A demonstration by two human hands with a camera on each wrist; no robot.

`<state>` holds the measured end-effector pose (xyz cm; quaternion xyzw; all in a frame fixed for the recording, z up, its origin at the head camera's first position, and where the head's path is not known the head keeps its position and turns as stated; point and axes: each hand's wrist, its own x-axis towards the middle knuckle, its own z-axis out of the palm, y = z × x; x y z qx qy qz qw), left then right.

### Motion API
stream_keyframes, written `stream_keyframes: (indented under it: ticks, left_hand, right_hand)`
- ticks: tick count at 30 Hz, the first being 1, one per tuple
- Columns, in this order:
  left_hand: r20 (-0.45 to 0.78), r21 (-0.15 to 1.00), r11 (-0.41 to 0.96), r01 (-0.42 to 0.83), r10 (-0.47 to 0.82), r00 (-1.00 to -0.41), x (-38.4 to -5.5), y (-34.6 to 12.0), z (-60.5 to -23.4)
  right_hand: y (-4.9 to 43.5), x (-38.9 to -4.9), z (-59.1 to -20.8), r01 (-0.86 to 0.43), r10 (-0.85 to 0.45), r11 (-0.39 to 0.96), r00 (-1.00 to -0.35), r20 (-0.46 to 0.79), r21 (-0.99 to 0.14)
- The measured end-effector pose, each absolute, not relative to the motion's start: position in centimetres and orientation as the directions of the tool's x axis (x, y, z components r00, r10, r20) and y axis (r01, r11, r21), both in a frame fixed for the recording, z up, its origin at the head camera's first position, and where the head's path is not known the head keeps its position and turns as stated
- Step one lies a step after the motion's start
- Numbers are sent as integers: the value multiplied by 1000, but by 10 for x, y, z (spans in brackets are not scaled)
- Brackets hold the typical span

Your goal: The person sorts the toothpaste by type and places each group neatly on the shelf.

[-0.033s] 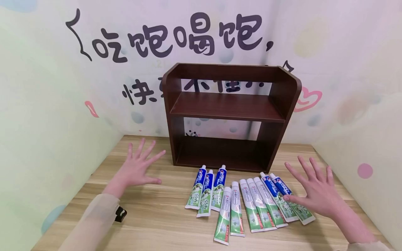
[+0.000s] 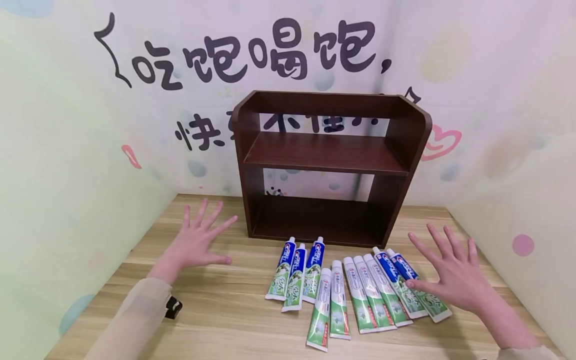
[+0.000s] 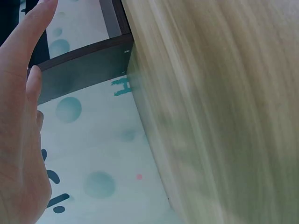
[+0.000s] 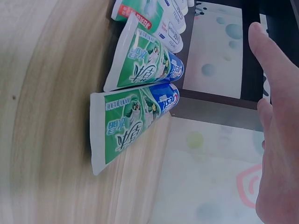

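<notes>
Ten toothpaste tubes [image 2: 358, 295] | flat on worktop [image 2: 234, 315], probably for stability, caps [image 2: 320, 240] toward far two-tier shelf [image 2: 326, 152] | your left hand [image 2: 198, 245] and right hand [image 2: 456, 277]: spread wide, holding nothing

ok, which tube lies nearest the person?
The leftmost white-and-green tube: its flat end reaches lowest in the head view, below every other tube's, even the matching neighbour just right of it.

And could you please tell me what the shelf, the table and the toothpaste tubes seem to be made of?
Shelf: probably wood or veneered board, dark brown with a soft sheen. Table: wood or wood-look laminate, judging by pale grain streaks. Toothpaste tubes: likely plastic laminate, slightly glossy, with flat sealed ends.
</notes>
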<state>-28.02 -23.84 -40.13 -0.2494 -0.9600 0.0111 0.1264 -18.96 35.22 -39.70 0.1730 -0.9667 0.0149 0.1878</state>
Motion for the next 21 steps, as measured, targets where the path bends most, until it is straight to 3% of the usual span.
stream_keyframes:
  ticks: [8,21]
  left_hand:
    - [295,-77,872,483,482,-825,-281,-244,-409]
    - [251,39,920,391,370,-894,-287,-244,-405]
  right_hand:
    - [358,-189,-398,-340,-327,940,-863,385,34]
    - [358,-192,-398,-365,-344,931,-856,386,20]
